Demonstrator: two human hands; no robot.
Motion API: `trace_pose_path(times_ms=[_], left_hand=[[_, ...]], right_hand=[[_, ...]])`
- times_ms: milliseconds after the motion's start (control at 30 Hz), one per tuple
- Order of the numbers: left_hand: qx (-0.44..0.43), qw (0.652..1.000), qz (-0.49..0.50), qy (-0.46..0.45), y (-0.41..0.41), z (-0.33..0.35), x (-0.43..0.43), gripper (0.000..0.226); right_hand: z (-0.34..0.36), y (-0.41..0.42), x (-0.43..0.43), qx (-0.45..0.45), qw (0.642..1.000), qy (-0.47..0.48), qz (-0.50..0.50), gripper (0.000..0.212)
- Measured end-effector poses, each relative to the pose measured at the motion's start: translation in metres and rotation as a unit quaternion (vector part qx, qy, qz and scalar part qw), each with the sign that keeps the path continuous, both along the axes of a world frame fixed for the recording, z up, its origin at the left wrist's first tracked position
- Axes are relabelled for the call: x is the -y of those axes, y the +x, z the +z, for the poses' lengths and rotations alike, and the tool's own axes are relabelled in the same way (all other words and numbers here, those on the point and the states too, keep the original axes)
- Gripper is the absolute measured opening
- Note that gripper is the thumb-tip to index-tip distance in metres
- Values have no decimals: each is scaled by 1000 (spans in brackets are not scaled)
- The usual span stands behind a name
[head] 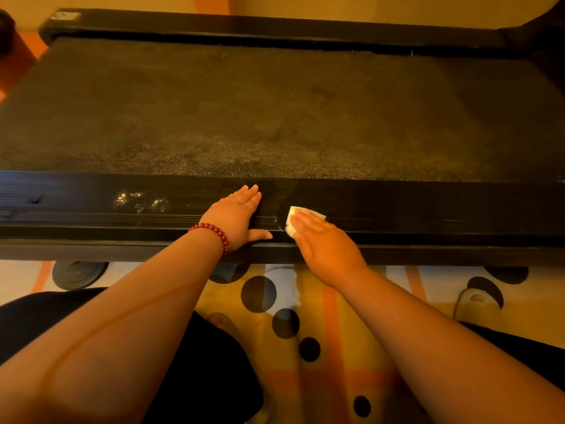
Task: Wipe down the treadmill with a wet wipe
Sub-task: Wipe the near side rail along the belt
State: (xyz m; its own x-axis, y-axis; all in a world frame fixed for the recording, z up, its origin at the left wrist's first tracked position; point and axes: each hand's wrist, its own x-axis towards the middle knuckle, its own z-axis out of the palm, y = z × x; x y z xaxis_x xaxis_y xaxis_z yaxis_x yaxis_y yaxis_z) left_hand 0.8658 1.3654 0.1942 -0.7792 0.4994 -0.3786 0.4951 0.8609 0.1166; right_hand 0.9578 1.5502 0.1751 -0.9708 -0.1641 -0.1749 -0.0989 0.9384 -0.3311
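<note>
Head camera, looking down: a person kneeling beside a treadmill works on its near side rail with a wet wipe. The right hand lies flat on the folded white wipe, fingers straight and close together, pressing it to the ribbed rail rather than gripping it. The wipe sits under those fingertips, with its pale edge showing just beyond them and to their left. The left hand, a red bead bracelet at its wrist, holds nothing. Its fingers are laid straight and flat on the rail just left of the wipe, with the thumb stretched along the rail's lower lip toward the right hand, apparently as a brace.

The job looks to be under way but far from finished. The rail directly around both sets of fingers reads dark and fairly even, while a whitish dusty patch shows on the same rail to the left of the left hand's fingers. Beyond the fingertips of both hands, the belt carries a pale speckled film along its near edge. The far rail, well beyond the fingers, is too dim to judge. By this view, most of the rail, the belt and the far side are probably yet to be wiped.

Behind the wrists lies a spotted rug.
</note>
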Motion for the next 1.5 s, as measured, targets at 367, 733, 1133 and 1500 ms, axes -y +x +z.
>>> trace_pose_path(times_ms=[367, 733, 1133, 1500], left_hand=[[38, 999, 28, -20, -4, 5, -7, 97], [2, 1000, 6, 6, -4, -5, 4, 94], [2, 998, -45, 33, -17, -5, 28, 88], [-2, 997, -73, 39, -23, -8, 49, 86]], right_hand=[[1, 4, 10, 9, 1000, -12, -19, 50], [-8, 10, 26, -13, 997, -9, -73, 51], [-6, -11, 57, -12, 993, -16, -119, 53], [-16, -2, 59, -38, 984, 14, -173, 58]])
